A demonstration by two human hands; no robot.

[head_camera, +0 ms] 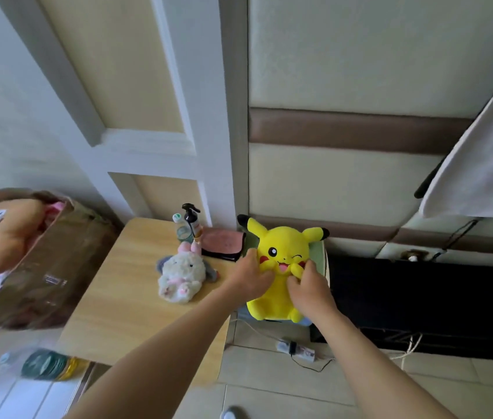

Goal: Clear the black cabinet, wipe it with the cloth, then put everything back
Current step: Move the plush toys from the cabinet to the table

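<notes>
Left hand (251,276), right hand (308,285): fingers curled into the yellow plush toy (281,243), gripping both flanks.
Toy: soft, bright, upright, held between wooden table (124,282) and black cabinet (420,297).
On table: white fluffy toy (181,273); pink cloth (224,240), folded, unheld.
Cabinet top: visible part bare. Stage: likely clearing or returning; cannot tell which.

head: wide-angle | looks forward and down toward the wall (360,182) | near, above wooden table (118,297) and black cabinet (420,297)
</notes>
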